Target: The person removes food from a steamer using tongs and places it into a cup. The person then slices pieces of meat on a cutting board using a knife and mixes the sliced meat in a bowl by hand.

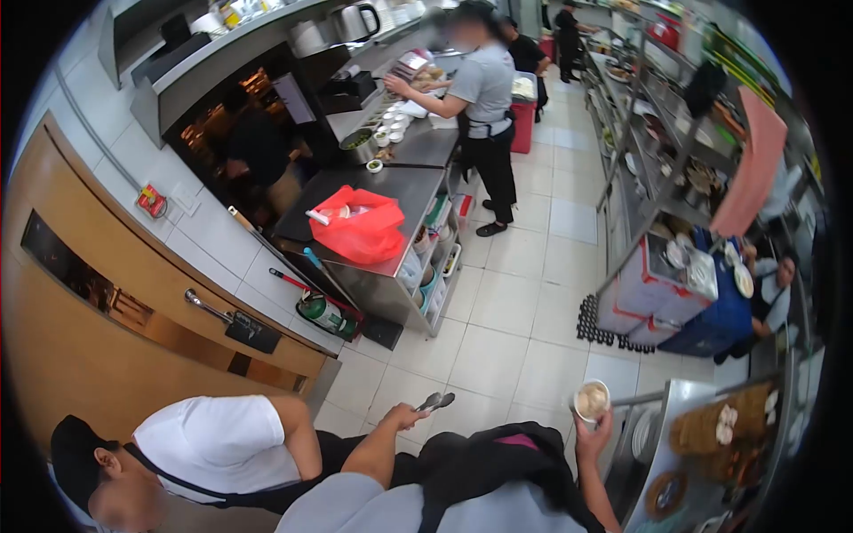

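My left hand [405, 416] is closed around a pair of dark-tipped metal tongs [435, 402], held out over the tiled floor. Whether the tongs' tips are pressed together cannot be made out. On the other side, my right hand [592, 433] grips a white cup [592, 385] from below and the side. Its opening faces up toward me and shows pale, lumpy food inside. The cup is near the end of a steel counter. A black apron [498, 462] covers my front, between both arms.
A person in a white shirt [222, 444] stands close on my left. Another works at the steel counter [400, 182], where a red plastic bag [355, 226] lies. Crates [649, 284] and a shelving rack stand right. Ahead runs a tiled aisle [489, 311]; a fire extinguisher [327, 313] stands by the door.
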Demonstrator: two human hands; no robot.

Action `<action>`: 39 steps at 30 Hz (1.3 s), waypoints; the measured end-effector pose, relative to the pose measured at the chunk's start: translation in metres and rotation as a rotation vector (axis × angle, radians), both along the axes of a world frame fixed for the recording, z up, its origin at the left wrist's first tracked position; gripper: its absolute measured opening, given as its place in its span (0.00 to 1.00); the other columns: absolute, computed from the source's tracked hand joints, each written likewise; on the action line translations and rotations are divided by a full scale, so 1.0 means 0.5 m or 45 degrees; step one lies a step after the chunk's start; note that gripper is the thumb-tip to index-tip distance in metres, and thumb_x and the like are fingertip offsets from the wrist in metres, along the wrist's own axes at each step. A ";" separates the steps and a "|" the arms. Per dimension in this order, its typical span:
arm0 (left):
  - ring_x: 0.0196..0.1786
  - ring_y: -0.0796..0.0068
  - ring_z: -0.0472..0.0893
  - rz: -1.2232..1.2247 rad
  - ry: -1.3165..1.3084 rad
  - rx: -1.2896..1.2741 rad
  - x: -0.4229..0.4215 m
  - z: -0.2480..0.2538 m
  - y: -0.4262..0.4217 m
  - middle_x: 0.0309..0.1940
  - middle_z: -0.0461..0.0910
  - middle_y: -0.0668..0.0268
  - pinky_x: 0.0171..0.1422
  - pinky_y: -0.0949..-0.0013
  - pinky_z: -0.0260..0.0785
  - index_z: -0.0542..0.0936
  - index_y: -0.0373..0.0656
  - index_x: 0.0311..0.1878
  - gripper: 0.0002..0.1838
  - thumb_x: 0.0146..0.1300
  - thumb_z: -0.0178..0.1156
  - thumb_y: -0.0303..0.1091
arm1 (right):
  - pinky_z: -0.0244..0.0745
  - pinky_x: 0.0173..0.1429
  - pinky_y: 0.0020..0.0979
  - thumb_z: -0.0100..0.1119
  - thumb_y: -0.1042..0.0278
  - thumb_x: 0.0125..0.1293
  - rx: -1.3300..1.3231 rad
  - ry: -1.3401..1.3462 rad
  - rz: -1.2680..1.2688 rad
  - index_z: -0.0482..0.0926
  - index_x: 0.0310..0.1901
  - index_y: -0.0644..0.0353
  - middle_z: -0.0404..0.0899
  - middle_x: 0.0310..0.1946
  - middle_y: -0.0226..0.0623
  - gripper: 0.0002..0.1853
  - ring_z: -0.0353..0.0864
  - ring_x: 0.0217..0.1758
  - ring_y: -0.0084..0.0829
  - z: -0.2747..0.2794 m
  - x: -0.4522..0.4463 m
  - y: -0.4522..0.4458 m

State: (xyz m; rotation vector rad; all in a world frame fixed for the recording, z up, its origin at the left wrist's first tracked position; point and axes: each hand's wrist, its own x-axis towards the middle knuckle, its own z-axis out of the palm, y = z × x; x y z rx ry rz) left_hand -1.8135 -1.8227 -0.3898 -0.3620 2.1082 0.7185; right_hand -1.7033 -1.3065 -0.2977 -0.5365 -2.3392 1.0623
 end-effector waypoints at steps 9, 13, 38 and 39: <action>0.17 0.78 0.74 0.775 -0.102 0.168 0.076 -0.035 -0.098 0.18 0.78 0.67 0.20 0.68 0.62 0.82 0.43 0.28 0.31 0.65 0.65 0.67 | 0.77 0.51 0.35 0.83 0.67 0.49 -0.193 0.241 0.718 0.78 0.51 0.64 0.82 0.48 0.42 0.29 0.81 0.47 0.38 0.125 -0.823 -0.309; 0.17 0.80 0.74 1.147 -0.094 0.196 0.119 -0.038 -0.107 0.18 0.78 0.68 0.19 0.69 0.62 0.83 0.44 0.29 0.28 0.68 0.65 0.63 | 0.73 0.41 0.36 0.83 0.66 0.50 -0.155 0.337 0.834 0.70 0.36 0.60 0.76 0.35 0.37 0.25 0.73 0.34 0.32 0.121 -1.177 -0.499; 0.60 0.41 0.82 2.091 -0.205 -0.227 0.241 -0.064 0.676 0.55 0.84 0.44 0.68 0.46 0.72 0.86 0.40 0.53 0.40 0.66 0.52 0.73 | 0.75 0.64 0.52 0.61 0.64 0.63 1.042 -0.984 1.589 0.79 0.59 0.69 0.83 0.55 0.57 0.24 0.81 0.59 0.54 -0.488 -1.359 -0.400; 0.57 0.40 0.83 2.256 -0.185 -0.321 0.247 -0.032 0.728 0.53 0.85 0.43 0.63 0.44 0.75 0.86 0.39 0.50 0.37 0.69 0.52 0.68 | 0.75 0.62 0.51 0.60 0.63 0.64 1.089 -1.062 1.811 0.79 0.58 0.67 0.82 0.53 0.55 0.23 0.81 0.57 0.52 -0.459 -1.310 -0.425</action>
